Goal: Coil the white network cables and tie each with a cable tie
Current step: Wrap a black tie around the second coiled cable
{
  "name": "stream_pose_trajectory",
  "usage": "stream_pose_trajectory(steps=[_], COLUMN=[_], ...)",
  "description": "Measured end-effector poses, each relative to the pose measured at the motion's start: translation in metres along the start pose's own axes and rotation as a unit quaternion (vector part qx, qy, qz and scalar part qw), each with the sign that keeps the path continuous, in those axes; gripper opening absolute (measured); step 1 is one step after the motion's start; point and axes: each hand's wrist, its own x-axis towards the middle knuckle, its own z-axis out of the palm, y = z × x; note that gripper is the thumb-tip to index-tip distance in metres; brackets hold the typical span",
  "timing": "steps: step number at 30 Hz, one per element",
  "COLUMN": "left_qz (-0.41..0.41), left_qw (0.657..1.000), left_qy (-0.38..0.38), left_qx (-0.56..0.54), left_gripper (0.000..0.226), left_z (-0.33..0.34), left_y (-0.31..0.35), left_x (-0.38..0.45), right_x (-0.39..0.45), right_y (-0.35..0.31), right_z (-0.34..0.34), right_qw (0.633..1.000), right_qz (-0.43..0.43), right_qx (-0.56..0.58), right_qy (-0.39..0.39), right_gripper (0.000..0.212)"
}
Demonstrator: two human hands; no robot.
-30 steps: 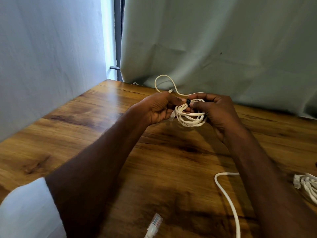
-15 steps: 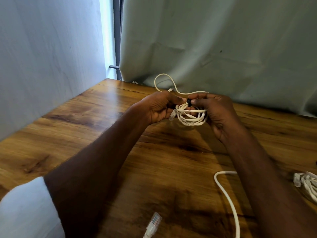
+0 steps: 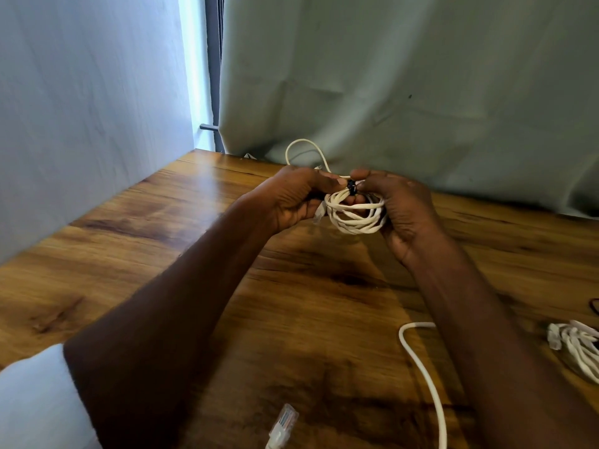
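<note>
Above the wooden table (image 3: 162, 241) I hold a small coil of white network cable (image 3: 355, 217) between both hands. My left hand (image 3: 288, 197) pinches the coil's top left, with one cable loop arching up behind it. My right hand (image 3: 402, 209) curls round the coil's right side, its thumb and fingertips at a black cable tie (image 3: 351, 188) wrapped over the top of the coil.
A loose white cable (image 3: 428, 384) runs across the near table, and a clear plug (image 3: 281, 427) lies at the bottom edge. Another coiled white cable (image 3: 577, 348) lies at the right edge. A grey curtain (image 3: 405, 92) hangs behind; a wall stands to the left.
Both hands have stayed on the coil and the tie; the fingers shifted only slightly at the tie.
</note>
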Motion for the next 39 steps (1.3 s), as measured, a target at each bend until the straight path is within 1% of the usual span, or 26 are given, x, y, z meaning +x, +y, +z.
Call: stream_pose_trajectory(steps=[2, 7, 11, 13, 16, 20, 22, 24, 26, 29, 32, 35, 39], left_qz=[0.002, 0.008, 0.011, 0.007, 0.014, 0.039, 0.040, 0.034, 0.028, 0.019, 0.014, 0.011, 0.008], left_qw=[1.000, 1.000, 0.999, 0.999, 0.999, 0.997, 0.997, 0.999, 1.000, 1.000, 1.000, 1.000, 1.000], left_qy=[0.004, -0.004, 0.007, 0.007, 0.009, 0.018, 0.018, 0.007, -0.001, 0.000, 0.003, 0.006, 0.011], left_qx=[0.008, 0.017, 0.035, 0.042, 0.049, 0.069, 0.063, 0.033, 0.009, 0.006, 0.012, 0.010, 0.005], left_gripper=[0.028, 0.015, 0.017, 0.011, 0.009, 0.010, 0.016, 0.024, 0.030, 0.024, 0.014, 0.011, 0.014], left_z=[-0.001, 0.003, 0.006, 0.006, 0.007, 0.006, 0.008, 0.009, 0.007, 0.006, 0.005, 0.004, 0.004], left_y=[0.000, -0.001, -0.005, -0.006, -0.007, -0.010, -0.010, -0.008, -0.003, 0.001, 0.001, 0.001, 0.002], left_x=[-0.001, -0.004, -0.004, -0.004, -0.003, -0.001, 0.000, -0.001, -0.001, -0.003, -0.005, -0.006, -0.007], right_x=[0.000, -0.002, 0.005, 0.006, 0.004, -0.001, -0.004, -0.007, -0.007, -0.006, -0.006, -0.006, -0.005], right_y=[-0.001, -0.002, -0.002, -0.001, -0.002, -0.007, -0.008, -0.009, -0.010, -0.012, -0.010, -0.008, -0.004], right_z=[-0.001, -0.002, -0.007, -0.007, -0.006, -0.003, -0.002, 0.001, 0.003, 0.000, -0.002, -0.004, -0.004], right_qw=[1.000, 1.000, 0.998, 0.997, 0.997, 0.994, 0.993, 0.991, 0.994, 0.996, 0.994, 0.988, 0.975], right_qz=[0.005, 0.010, 0.051, 0.064, 0.038, -0.011, -0.033, -0.058, -0.057, -0.040, -0.045, -0.069, -0.115], right_qx=[-0.011, -0.025, -0.027, -0.033, -0.066, -0.111, -0.112, -0.112, -0.089, -0.073, -0.095, -0.136, -0.190], right_qy=[-0.006, -0.006, 0.006, 0.011, 0.015, 0.021, 0.033, 0.038, 0.025, -0.010, -0.033, -0.030, -0.023], right_gripper=[0.020, 0.019, 0.015, 0.013, 0.015, 0.008, 0.005, 0.003, 0.007, 0.016, 0.019, 0.021, 0.020])
